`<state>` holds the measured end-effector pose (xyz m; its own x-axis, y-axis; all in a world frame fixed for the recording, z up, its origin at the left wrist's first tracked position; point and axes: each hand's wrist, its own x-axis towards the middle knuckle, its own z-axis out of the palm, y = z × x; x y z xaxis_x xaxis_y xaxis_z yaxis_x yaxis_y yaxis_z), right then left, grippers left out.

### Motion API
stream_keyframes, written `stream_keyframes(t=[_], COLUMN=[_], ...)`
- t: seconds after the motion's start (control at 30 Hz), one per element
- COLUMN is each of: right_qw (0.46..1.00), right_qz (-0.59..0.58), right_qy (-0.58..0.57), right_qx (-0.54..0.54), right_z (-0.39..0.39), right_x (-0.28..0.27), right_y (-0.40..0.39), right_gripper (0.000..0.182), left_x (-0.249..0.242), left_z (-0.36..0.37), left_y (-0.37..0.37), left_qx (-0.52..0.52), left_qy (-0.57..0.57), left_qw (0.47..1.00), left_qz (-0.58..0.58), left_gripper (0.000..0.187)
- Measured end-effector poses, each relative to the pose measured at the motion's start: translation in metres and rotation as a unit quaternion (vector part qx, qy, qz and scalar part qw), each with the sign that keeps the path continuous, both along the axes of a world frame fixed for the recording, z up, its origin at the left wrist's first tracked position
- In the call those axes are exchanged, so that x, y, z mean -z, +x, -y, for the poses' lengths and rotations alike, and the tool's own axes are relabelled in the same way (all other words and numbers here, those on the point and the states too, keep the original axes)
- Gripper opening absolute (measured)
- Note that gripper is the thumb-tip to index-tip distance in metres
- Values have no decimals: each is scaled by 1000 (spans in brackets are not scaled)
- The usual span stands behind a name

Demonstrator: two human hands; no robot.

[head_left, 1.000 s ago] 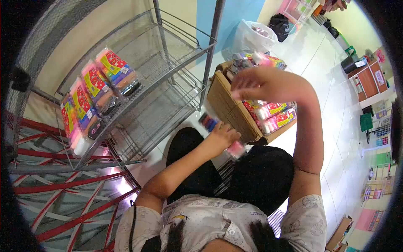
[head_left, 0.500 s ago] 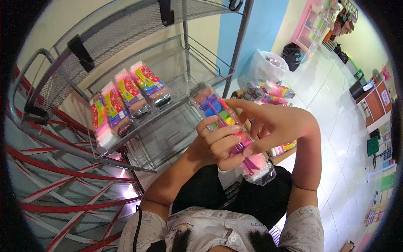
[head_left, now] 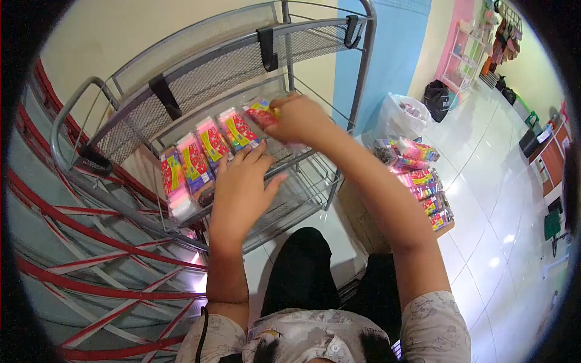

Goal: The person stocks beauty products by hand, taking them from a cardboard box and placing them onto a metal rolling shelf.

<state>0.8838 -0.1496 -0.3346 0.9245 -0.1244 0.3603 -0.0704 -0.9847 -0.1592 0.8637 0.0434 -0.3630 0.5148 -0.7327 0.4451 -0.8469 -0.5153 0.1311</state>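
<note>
Right hand [head_left: 296, 118], slightly blurred, grasps a wrapped, brightly coloured pack [head_left: 257, 111]; the pack sits under its fingers, at the right end of a row of four similar packs [head_left: 210, 139] on the wire rack [head_left: 218, 68]. Left hand [head_left: 242, 184] grips nothing: fingers spread over the row's near ends, below the held pack. Firm contact there: cannot tell.

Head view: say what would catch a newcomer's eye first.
Probably the row of what look like modelling-clay packs on the grey mesh rack, with the left hand at its front. The right hand holds another pack at the row's right end. Then perhaps the crisscrossed red and white strips, lower left.
</note>
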Motion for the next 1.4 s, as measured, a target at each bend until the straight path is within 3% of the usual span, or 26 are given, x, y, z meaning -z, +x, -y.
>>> stream_keyframes(t=[0.1, 0.13, 0.23, 0.27, 0.37, 0.4, 0.5, 0.57, 0.63, 0.73, 0.83, 0.97, 1.07, 1.17, 1.27, 1.37, 1.4], right_qw=[997, 1000, 979, 967, 943, 937, 949, 976, 987, 975, 954, 888, 917, 951, 973, 987, 981], right_qz=[-50, -12, -54, -65, 120, 123, -26, -38, -45, -72, -108, -340, -289, -202, -179, -128, -163], right_qy=[-62, 13, -25, 197, 230, 218, 296, 215, 58, -42, -61, 3, -70, -151, 118, 95, 101], right_qx=[-12, -16, -194, -149, -209, -244, -102, 25, 141, 205, 274, 311, 267, 177, 88, 18, 37], right_z=[-26, -25, 10, 18, 37, 48, 105, 170, 234, 311, 325, 352, 310, 319, 350, 335, 325], right_x=[21, 28, 22, 18, 15, 5, -6, 18, 66, 137, 154, 155, 121, 126, 140, 131, 125], right_y=[6, 4, 13, -2, -52, -78, -151, -183, -207, -226, -221, -188, -197, -206, -203, -198, -193], right_gripper=[46, 43, 44, 39, 34, 31, 32, 41, 51, 62, 66, 67, 64, 63, 65, 66, 72], left_x=[-1, -1, -6, -4, 3, 1, 6, 6, 7, 4, 3, 4, 5, 3, 1, -1, -1], left_z=[-3, -1, 6, 7, 9, 10, 11, 12, 11, 12, 13, 14, 14, 15, 18, 19, 20], left_y=[3, 3, -2, 2, 12, 12, 16, 13, 12, 10, 9, 10, 10, 8, 6, 6, 5], left_qx=[0, -3, 4, 23, 27, 20, 12, 11, 8, 7, 3, -1, -5, -11, -22, -27, -27], left_qy=[-29, -41, -145, -117, 15, 23, 13, 5, 0, 1, 3, 8, 12, 11, 5, -13, -21], left_qw=[999, 998, 989, 993, 999, 998, 999, 1000, 1000, 999, 999, 999, 999, 999, 998, 997, 996], left_qz=[-43, -57, -28, 20, 34, -48, -32, -22, -21, -32, -40, -36, -29, -38, -60, -77, -84], left_gripper=[43, 43, 51, 56, 57, 58, 57, 56, 55, 55, 55, 56, 56, 56, 58, 59, 59])
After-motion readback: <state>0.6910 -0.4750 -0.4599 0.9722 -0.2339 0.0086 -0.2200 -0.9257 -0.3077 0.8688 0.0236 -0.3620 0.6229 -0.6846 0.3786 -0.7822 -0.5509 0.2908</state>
